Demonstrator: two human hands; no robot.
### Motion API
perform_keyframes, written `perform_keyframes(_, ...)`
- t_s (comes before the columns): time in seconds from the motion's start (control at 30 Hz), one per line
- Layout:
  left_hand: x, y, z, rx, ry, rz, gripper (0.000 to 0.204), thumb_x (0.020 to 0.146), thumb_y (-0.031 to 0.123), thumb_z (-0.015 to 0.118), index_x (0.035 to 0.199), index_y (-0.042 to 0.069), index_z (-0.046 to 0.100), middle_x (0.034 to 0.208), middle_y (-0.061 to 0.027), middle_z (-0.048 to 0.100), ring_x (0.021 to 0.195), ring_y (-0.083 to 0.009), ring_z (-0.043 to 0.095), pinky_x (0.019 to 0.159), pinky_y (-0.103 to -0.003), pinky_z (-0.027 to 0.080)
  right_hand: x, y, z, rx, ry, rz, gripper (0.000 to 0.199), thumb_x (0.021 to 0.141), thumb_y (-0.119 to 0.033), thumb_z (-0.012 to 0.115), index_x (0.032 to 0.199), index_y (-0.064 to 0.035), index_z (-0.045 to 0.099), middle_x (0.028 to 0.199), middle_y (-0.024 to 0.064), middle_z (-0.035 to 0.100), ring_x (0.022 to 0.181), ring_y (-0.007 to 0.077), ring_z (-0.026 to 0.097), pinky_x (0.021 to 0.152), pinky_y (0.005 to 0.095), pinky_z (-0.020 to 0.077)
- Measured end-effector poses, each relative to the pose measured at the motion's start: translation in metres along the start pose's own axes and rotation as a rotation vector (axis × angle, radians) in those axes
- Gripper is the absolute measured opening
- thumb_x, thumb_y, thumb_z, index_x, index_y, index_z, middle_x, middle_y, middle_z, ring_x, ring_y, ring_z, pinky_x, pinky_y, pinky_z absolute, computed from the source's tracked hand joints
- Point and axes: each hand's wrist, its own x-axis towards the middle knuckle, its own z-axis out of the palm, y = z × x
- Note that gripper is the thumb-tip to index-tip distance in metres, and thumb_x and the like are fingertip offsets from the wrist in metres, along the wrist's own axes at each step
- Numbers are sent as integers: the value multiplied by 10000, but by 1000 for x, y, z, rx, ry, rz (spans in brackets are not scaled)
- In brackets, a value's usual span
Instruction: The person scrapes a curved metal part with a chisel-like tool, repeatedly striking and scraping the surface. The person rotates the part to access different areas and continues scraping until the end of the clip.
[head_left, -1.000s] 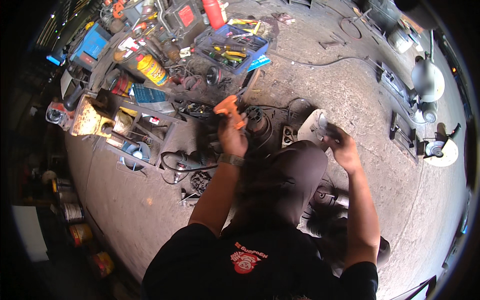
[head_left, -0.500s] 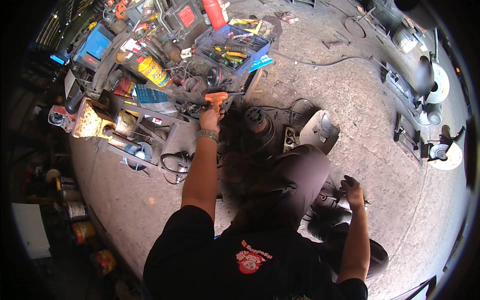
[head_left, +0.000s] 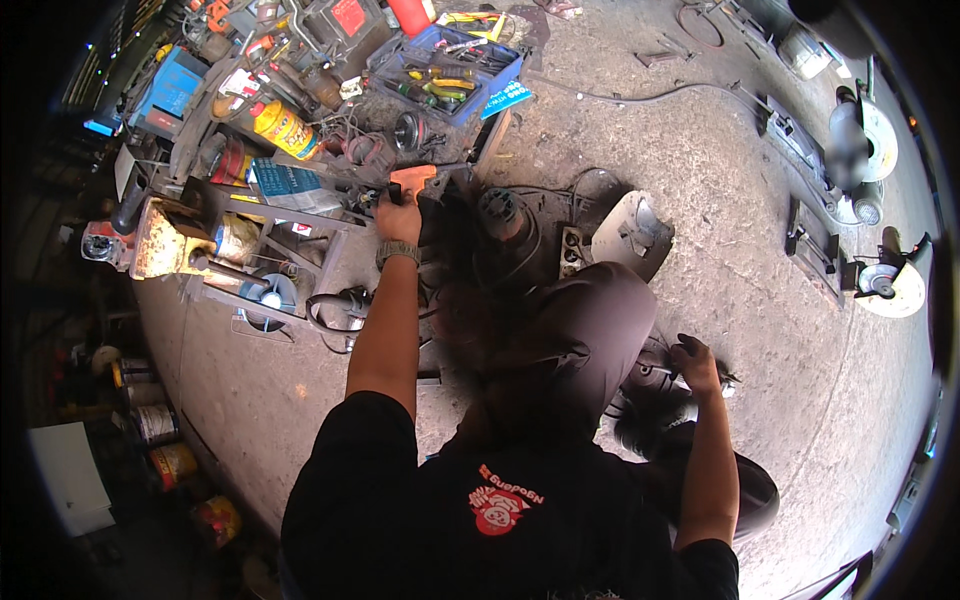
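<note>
My left hand (head_left: 398, 218), a watch on its wrist, reaches forward to the cluttered low workbench. It is closed around the grip of an orange pistol-shaped tool (head_left: 411, 179); the tool's exact kind is unclear. My right hand (head_left: 697, 366) hangs beside my raised knee, with loosely bent fingers partly apart and nothing visible in them. Just under it on the floor sits a grey metal power tool (head_left: 652, 374), partly hidden by the hand and my leg. Near the left hand lie a blue packet (head_left: 292, 184) and a round black part (head_left: 410, 130).
A blue crate (head_left: 452, 66) of hand tools and a yellow bottle (head_left: 285, 128) stand on the bench. Ahead of my knee are a dark motor-like machine (head_left: 500, 215), a socket block (head_left: 571, 252) and a curved metal guard (head_left: 632, 232). Cut-off saws (head_left: 890, 285) stand at right; cables cross the floor.
The whole view has shifted slightly, so the scene sits a little higher and further left. My left hand still grips the orange tool, and my right hand stays beside the knee.
</note>
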Motion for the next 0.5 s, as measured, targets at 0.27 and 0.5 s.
perform_keyframes(0.27, -45, 44, -7, -3, 199, 287, 492, 865, 167, 712, 1283, -56, 580, 1239, -288, 611, 1192, -469, 552, 1066, -494, 427, -13, -11, -13, 19, -12, -15, 524, 904, -253, 693, 1305, 72, 598, 1127, 226, 718, 987, 220, 698, 876, 349, 550)
perform_keyframes(0.5, -144, 102, 42, -553, -857, 254, 326, 940, 117, 678, 1244, 6, 643, 1140, -180, 695, 1077, -321, 667, 967, -396, 507, -23, -103, -100, -278, 200, -267, 452, 915, -267, 712, 1296, -41, 620, 1155, 218, 705, 1066, 352, 694, 898, 416, 548)
